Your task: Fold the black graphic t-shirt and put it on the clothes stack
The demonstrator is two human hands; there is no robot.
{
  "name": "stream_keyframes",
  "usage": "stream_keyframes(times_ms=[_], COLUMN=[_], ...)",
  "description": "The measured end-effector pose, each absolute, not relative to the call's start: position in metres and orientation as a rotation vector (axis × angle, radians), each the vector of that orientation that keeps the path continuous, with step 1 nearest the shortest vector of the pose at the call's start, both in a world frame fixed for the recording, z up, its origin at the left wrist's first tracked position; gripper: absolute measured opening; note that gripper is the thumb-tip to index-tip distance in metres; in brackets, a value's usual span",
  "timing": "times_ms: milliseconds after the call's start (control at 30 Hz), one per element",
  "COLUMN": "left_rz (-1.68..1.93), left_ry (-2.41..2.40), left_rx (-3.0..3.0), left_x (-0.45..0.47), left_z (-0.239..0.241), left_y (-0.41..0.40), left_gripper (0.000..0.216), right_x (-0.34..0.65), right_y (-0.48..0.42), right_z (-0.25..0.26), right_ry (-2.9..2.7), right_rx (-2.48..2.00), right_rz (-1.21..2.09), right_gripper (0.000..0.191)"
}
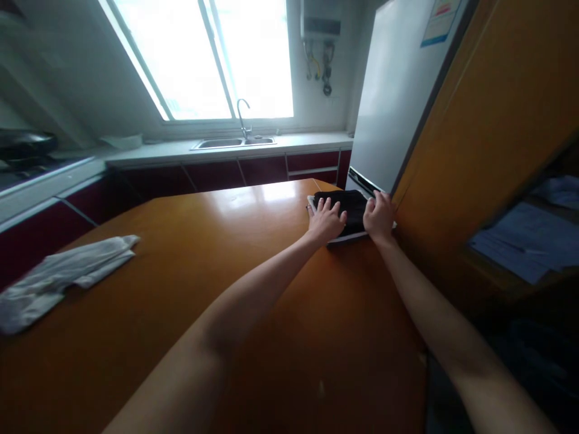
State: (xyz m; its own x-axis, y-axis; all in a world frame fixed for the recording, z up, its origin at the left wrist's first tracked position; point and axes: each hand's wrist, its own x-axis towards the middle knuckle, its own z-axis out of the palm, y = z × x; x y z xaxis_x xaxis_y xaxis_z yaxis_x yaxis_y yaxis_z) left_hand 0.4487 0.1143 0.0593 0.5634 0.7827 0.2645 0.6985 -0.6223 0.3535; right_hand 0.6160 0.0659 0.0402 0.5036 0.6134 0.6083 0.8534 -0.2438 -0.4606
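A folded black cloth [355, 212] lies near the right end of the brown table, with pale and grey layers showing along its edges. Its exact kind cannot be made out. My left hand [326, 222] rests flat on the left part of the cloth, fingers spread. At the cloth's right side, my right hand [380, 217] has its fingers curled at the edge; they partly hide what is beneath them. Far to the left, apart from both hands, lies a crumpled, long white cloth [72, 271].
The glossy table [217, 241] stretches before me. A wooden panel [434, 181] and fridge [389, 90] rise close on the right, beside shelves with folded blue cloth [525, 238]. Beyond are a counter, a sink [221, 143] and a window. A dark pan [27, 144] stands at the left.
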Motion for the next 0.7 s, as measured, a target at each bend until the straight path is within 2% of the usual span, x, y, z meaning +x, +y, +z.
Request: stream_keyframes(times_ms=[133,333,500,700], left_rz=[0.483,0.247,0.214,0.266], left_ry=[1.294,1.661,1.892,1.925], left_rx=[2.581,2.501,2.421,2.374], left_x=[0.379,0.241,0.152,0.117], left_z=[0.064,0.031,0.013,0.003], left_y=[0.104,0.088,0.077,0.065], left_gripper=[0.058,0.057,0.055,0.055], right_x=[0.542,0.423,0.363,0.321], right_y=[0.051,0.036,0.036,0.049], right_z=[0.048,0.017,-0.002,-0.012], right_ry=[-1.366,-1.75,-1.835,-1.829], right_rx=[-1.766,-1.544,-1.577,-1.847], right_rz=[-0.298,0.186,0.347,0.318], right_gripper=[0.047,0.032,0.035,0.046])
